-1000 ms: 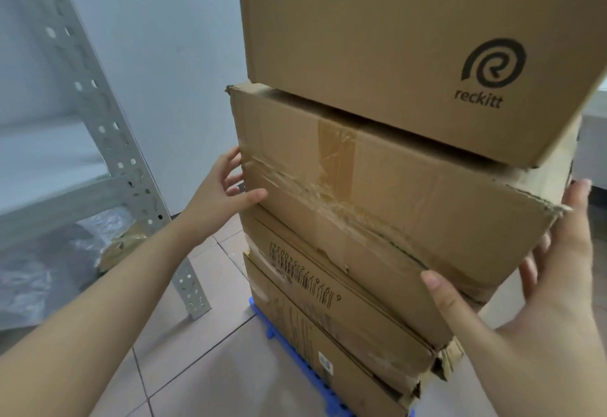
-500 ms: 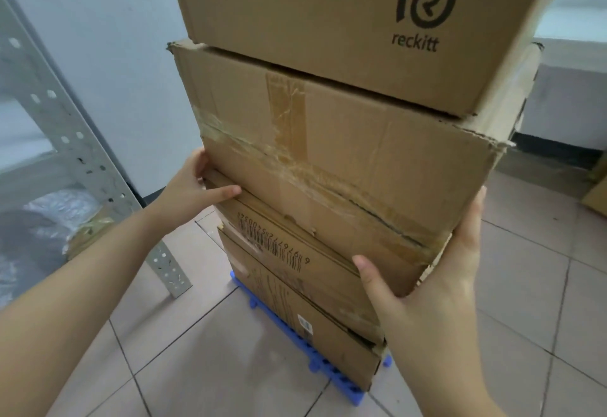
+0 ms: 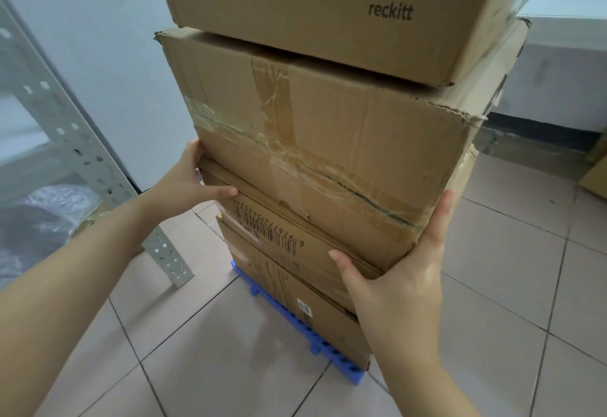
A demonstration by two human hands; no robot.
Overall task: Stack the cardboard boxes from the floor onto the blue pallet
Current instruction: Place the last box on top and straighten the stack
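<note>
head view, stack: four brown cardboard boxes piled on the low blue plastic pallet [image 3: 297,331] on the tiled floor [image 3: 213,351]; bottom plain box with small white label [image 3: 315,314], above it the flat box with printed barcode [image 3: 272,235], then the big worn box with peeling brown tape [image 3: 328,140], top the clean "reckitt" logo box [image 3: 328,5].
head view, my left hand [image 3: 184,183]: fingers spread, not closed; palm on the left corner where the taped box meets the barcode box, thumb lying along that seam.
head view, my right hand [image 3: 407,272]: also spread; palm cupping the near right lower corner of the taped box, fingers up its right side, thumb across the front near the barcode box.
grip state: both grips apart, pressing flat from opposite corners, clamped on nothing.
why held so: my guess, I square up or steady the taped box; it overhangs the narrower barcode box and the pile looks uneven, so side pressure at the corners is what lines it up.
task thing vs grip: taped box sits between my hands, touching both; pallet is well below, under the pile.
risk: judged top-heavy; a hard shove could slide the logo box.
surroundings: grey perforated metal shelf post [image 3: 98,173] left of the pile, white wall [image 3: 108,38] behind; another bit of cardboard at far right edge, unclear.
</note>
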